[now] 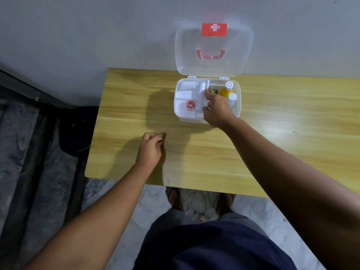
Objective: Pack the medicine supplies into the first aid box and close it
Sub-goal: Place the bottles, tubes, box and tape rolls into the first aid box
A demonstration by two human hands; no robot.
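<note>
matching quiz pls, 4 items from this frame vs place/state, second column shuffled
Things:
1. lid
2. tape roll
3. left hand
4. yellow bottle

Place or state:
A. right side of the first aid box, beside the white-capped bottle
B. over the bare table, fingers curled
C. standing open against the wall
D. front-left compartment of the tray

Pairs: 1-C, 2-D, 3-B, 4-A
</note>
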